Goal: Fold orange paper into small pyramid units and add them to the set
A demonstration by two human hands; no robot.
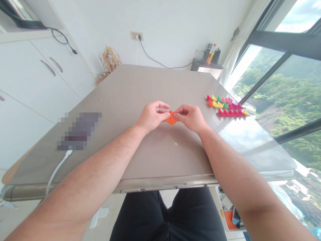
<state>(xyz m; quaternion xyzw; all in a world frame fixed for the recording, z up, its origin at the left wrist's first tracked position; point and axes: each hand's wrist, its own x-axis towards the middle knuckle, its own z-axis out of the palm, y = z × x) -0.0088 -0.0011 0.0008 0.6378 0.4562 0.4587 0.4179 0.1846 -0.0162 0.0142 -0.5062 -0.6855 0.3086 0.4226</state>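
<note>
A small piece of folded orange paper (pixel 171 118) is held just above the middle of the grey table (pixel 160 154). My left hand (pixel 151 115) pinches its left side with thumb and fingers closed. My right hand (pixel 190 116) pinches its right side the same way. Both hands meet at the paper, so part of it is hidden by the fingertips. To the right, near the table's edge by the window, several small folded paper pieces (pixel 227 106) in pink, red, yellow, green and orange lie in rows.
A blurred flat object (pixel 79 131) with a white cable (pixel 56 170) lies on the table's left part. White cabinets (pixel 37 77) stand to the left, dried stalks (pixel 107 63) at the far corner. A large window (pixel 283 83) runs along the right.
</note>
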